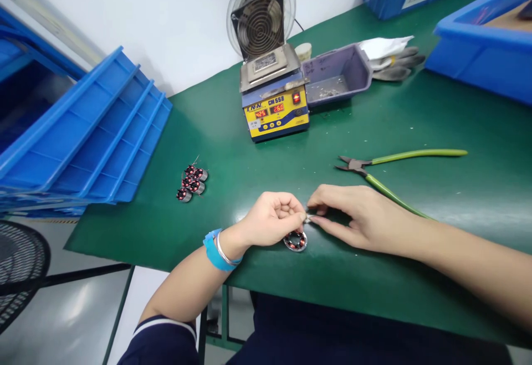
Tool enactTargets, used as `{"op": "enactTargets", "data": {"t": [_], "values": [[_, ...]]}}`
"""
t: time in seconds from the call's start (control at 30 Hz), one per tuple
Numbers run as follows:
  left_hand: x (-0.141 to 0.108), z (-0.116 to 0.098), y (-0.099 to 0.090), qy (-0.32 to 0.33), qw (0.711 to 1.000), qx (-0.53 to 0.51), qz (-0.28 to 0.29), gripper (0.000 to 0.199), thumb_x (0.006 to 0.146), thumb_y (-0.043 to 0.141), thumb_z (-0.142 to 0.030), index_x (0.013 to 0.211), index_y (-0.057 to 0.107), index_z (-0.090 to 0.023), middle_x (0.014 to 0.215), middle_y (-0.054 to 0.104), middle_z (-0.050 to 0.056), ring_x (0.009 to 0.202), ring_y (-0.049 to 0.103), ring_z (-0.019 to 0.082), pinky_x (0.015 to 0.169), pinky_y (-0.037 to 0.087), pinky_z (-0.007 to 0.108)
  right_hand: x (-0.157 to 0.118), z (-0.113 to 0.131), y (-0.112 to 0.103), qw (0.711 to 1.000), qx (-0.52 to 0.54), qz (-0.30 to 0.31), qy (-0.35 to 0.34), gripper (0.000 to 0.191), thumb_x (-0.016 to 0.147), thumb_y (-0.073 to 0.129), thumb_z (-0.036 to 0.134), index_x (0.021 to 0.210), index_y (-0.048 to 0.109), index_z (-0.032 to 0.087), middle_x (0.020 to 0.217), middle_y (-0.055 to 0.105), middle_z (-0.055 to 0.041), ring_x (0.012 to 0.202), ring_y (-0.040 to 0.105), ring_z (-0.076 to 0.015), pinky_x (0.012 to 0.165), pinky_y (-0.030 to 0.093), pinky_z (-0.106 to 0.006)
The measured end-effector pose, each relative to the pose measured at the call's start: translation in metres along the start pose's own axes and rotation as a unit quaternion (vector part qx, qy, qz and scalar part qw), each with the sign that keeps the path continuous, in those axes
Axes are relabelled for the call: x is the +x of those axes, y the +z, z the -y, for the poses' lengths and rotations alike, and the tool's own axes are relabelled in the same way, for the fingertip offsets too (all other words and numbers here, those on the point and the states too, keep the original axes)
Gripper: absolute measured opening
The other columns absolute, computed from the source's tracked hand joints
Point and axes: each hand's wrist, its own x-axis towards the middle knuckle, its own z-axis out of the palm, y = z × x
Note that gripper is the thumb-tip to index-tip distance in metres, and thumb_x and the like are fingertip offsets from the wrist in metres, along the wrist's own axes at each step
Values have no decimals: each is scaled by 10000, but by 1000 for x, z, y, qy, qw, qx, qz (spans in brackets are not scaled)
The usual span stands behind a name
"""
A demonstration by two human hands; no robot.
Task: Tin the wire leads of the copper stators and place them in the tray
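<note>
Near the front of the green table, my left hand [276, 219] is closed, thumb and fingers pinched at a small pale piece above a round copper-wound coil ring [295, 241]. The ring hangs just under its fingertips. My right hand [357, 216] comes from the right, its thumb and forefinger closed on the other side of the same pale piece [307, 219], too small to make out. Right of the hands lie pliers [409, 156] with green handles, spread open. Several coil rings [192, 182] sit grouped on the left of the table.
A yellow and blue solder pot [276, 111] with a fan [261, 26] stands behind the hands. Beside it are a grey-purple bin [338, 71] and gloves [393, 63]. Blue bins [482, 49] line the right; stacked blue crates [87, 138] stand left, above a floor fan [20, 265].
</note>
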Motion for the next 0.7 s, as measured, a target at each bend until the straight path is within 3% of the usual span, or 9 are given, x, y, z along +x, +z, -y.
{"op": "enactTargets", "data": {"t": [0.13,0.23,0.3,0.37,0.43,0.5,0.57,0.63,0.7], "values": [[1,1,-1,-5,1000,0,-5,193,690,703,-238,674,558,-111,556,600,17,484,537,66,486,442,168,-3,-5,-1,968,-188,-39,-163,250,955,394,195,872,625,153,838,669,-78,707,595,-152,647,445,-278],[1,0,-1,-10,1000,2,-8,213,683,713,-256,674,556,-113,552,596,13,478,534,63,481,439,165,-2,-3,-1,962,-203,-17,-183,337,971,306,185,886,630,150,835,674,-93,711,588,-172,669,442,-314],[1,0,0,-9,1000,3,-8,227,681,719,-270,673,555,-114,553,593,12,477,532,63,480,438,164,0,1,1,986,-129,11,-102,345,972,303,246,848,612,153,814,668,-101,692,588,-174,655,446,-318],[0,0,0,-8,1000,1,-3,229,681,721,-272,676,557,-112,558,593,12,480,532,62,483,441,165,2,6,2,996,34,67,57,353,966,322,350,775,553,163,716,646,-79,621,591,-155,597,453,-287],[-1,0,1,-8,1000,1,3,221,680,719,-262,677,558,-111,565,594,12,481,532,60,486,445,164,4,9,2,947,213,140,197,378,946,339,450,729,479,175,628,610,-45,546,591,-134,539,456,-253],[-1,0,1,-9,1000,0,6,213,680,715,-257,679,561,-110,569,596,12,485,536,61,489,450,165,5,9,1,914,281,170,237,380,921,376,495,733,464,177,626,609,-38,535,600,-131,531,464,-245],[-1,1,1,-9,1000,-1,8,215,682,713,-266,679,563,-112,564,596,14,488,542,65,489,453,168,3,6,-1,959,195,123,167,327,901,445,459,788,529,165,698,633,-56,589,604,-138,567,466,-254],[0,2,0,-10,1000,0,9,223,683,714,-277,673,562,-114,558,596,16,490,544,69,488,453,171,0,1,-3,998,29,49,38,256,913,464,370,865,598,156,781,649,-76,670,601,-150,625,458,-268],[1,2,-1,-10,1000,2,10,229,681,717,-284,668,564,-114,557,599,20,494,546,72,490,452,174,-3,-3,-2,990,-112,3,-81,250,945,418,280,894,632,161,839,653,-83,716,591,-157,660,442,-280]]}}
